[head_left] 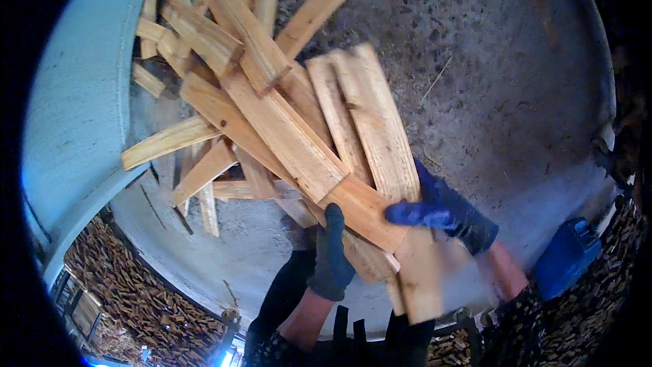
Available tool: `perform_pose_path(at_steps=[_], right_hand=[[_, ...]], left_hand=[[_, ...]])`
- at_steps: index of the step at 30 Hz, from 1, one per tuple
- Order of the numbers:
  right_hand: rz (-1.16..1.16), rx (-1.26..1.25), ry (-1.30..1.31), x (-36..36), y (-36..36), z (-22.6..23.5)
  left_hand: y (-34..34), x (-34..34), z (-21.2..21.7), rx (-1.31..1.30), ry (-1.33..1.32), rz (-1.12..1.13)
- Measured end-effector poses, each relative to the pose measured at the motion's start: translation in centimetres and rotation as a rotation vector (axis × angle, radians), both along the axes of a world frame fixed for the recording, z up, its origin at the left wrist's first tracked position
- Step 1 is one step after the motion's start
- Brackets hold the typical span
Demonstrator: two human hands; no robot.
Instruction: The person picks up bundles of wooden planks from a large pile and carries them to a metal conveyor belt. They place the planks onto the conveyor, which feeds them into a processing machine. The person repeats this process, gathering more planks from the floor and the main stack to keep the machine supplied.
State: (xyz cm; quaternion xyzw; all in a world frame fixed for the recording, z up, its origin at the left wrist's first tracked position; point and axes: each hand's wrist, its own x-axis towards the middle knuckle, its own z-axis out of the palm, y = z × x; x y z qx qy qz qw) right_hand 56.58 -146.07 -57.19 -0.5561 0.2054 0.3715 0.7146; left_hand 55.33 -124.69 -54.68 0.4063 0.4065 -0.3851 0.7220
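Observation:
My left hand (pixel 332 255), in a dark grey glove, has its thumb over the near end of the planks and its fingers hidden beneath. A reddish wooden plank (pixel 367 212) lies slanted between my hands, its near end under both thumbs. My right hand (pixel 441 211), in a blue-purple glove and slightly blurred, is closed around the right edge of a bunch of planks. A long pale plank (pixel 380 122) passes under that hand, beside a narrower plank (pixel 345 119). Another board's end (pixel 420 275) sticks out toward me below my hands.
A loose pile of wooden pieces (pixel 204 34) spreads over the far left of the worn grey surface (pixel 489 95). Along the left stands a light-blue panel (pixel 81 95). At the right rim is a blue canister (pixel 569 258). Stacked firewood (pixel 149 285) shows below the surface's edge.

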Motion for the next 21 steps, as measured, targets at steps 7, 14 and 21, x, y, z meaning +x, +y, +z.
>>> perform_pose_path(at_steps=[7,14,21], right_hand=[[-0.176,-0.079,0.086,-4.7,3.3,11.2],[-0.405,0.025,0.564,-8.3,3.4,30.0],[-0.566,-0.039,0.736,-9.8,4.4,36.2]], left_hand=[[1.2,0.1,11.7,0.125,-0.044,-0.066],[1.5,-10.8,20.4,0.055,0.248,-0.063],[0.7,-12.1,22.9,-0.036,0.31,-0.24]])
